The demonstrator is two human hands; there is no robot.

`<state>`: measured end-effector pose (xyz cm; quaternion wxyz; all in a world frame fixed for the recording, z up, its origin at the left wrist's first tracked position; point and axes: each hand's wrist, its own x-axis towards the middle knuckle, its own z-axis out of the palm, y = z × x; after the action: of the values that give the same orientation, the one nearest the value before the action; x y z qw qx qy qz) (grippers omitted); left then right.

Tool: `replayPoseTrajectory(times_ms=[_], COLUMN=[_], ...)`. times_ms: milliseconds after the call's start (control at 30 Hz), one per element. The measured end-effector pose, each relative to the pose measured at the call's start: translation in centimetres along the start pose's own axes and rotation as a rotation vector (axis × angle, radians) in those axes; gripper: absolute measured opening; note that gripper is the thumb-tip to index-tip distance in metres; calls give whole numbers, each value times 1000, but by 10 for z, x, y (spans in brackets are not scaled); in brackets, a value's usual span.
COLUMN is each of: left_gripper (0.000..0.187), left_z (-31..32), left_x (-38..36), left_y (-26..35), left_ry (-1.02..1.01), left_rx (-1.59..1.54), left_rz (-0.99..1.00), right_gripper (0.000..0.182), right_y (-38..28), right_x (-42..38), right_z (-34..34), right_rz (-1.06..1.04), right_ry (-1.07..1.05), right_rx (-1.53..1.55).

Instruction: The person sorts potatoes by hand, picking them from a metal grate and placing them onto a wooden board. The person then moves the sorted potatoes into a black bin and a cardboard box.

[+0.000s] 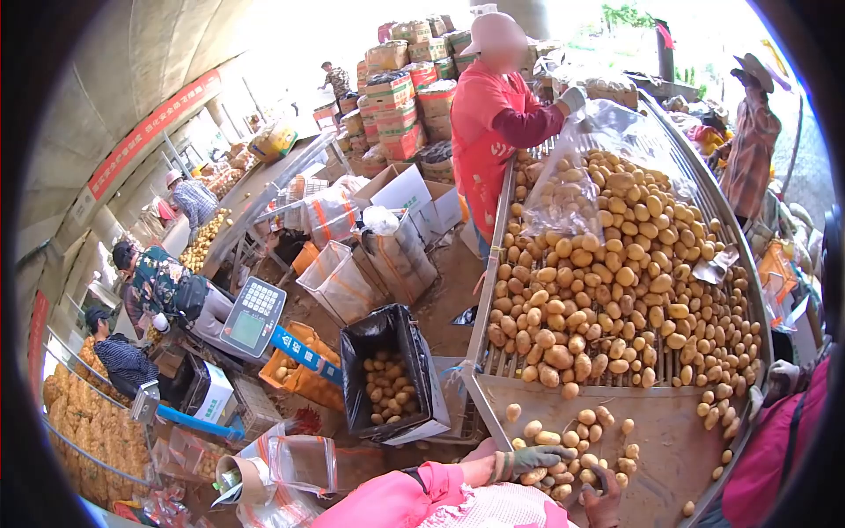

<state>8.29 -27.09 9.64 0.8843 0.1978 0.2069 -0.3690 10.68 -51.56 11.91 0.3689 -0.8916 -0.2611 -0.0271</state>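
Observation:
My left hand, in a grey-green glove, lies over a small group of potatoes on the flat metal end of the sorting table. Its fingers are stretched out, touching the potatoes. My right hand is on the near side of the same group, fingers apart and curved against the potatoes. Beyond, a large heap of potatoes covers the slatted part of the table. To the left, a box lined with a black bag holds several potatoes.
Across the table a person in red handles a clear plastic bag. Another person's pink sleeve is at the right edge. A scale display, an orange crate and open cartons stand left. Stacked boxes rise behind.

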Motion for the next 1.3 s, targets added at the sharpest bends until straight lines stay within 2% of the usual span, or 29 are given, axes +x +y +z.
replayPoseTrajectory(times_ms=[33, 67, 133, 167, 233, 267, 367, 500, 533, 600, 633, 700, 733, 800, 933, 1033, 1100, 1133, 1167, 1200, 1233, 1267, 1300], left_gripper=[49, 44, 40, 42, 45, 45, 43, 45, 45, 43, 43, 42, 42, 41, 37, 35, 34, 33, 33, 40, 48, 53, 53], left_z=[-4, -10, -10, -5, 1, -14, -51, -56, -45, -4, 1, 5, 5, 5, 2, -5, -20, -17, -14, 17, 33, 21, 16], left_x=[1, 9, 15, 15, 16, 26, 53, 55, 47, 17, 13, 10, 9, 8, 13, 17, 31, 28, 24, 2, -10, -6, -3], left_y=[4, 3, 0, -1, -2, -8, -26, -23, -20, -7, -8, -8, -7, -6, -4, -9, -18, -17, -19, -11, -7, 8, 5], left_ry=[-21, -21, -23, -39, -71, -76, -143, -166, -116, -69, -72, 10, 9, 4, -17, 35, -170, -197, -199, -79, 42, 16, 14], left_rx=[78, 405, 732, 730, 728, 726, 644, 708, 662, 601, 602, 532, 533, 546, 555, 488, 311, 285, 287, 76, -134, 32, 34], left_rz=[6, 57, 110, 115, 125, 131, 218, 216, 207, 206, 206, 207, 207, 194, 175, 115, 283, 290, 291, 197, 101, 30, 26], right_gripper=[42, 42, 41, 41, 41, 41, 39, 34, 34, 32, 32, 30, 30, 29, 29, 30, 29, 29, 30, 30, 30, 31, 32], right_y=[-11, -23, -44, -45, -44, -25, -36, -22, -18, -9, -2, 4, -1, -18, -25, -23, -26, -21, -12, -11, -12, -20, -26], right_x=[6, 11, 17, 17, 19, 10, 12, 12, 10, 6, 3, 4, 5, 8, 12, 11, 11, 12, 12, 13, 13, 16, 18], right_z=[-6, -11, -17, -16, -7, 8, 7, 15, 16, 20, 26, 32, 31, 25, 20, 24, 20, 19, 19, 18, 16, 10, 5], right_rz=[-46, -46, 164, 164, -43, -9, -53, -141, -142, -321, -320, -243, -243, 97, 159, 85, 12, 11, -142, -293, -291, 28, 347], right_ry=[-8, -7, -84, -83, -67, -106, -140, -131, -130, -85, -83, -126, -125, -140, -225, -187, -145, -142, -87, -32, -30, -58, -82], right_rx=[40, 37, 142, 140, 163, 148, 99, 129, 126, -273, -276, -87, -88, 255, 114, 7, -56, -58, -125, -192, -193, 148, 488])
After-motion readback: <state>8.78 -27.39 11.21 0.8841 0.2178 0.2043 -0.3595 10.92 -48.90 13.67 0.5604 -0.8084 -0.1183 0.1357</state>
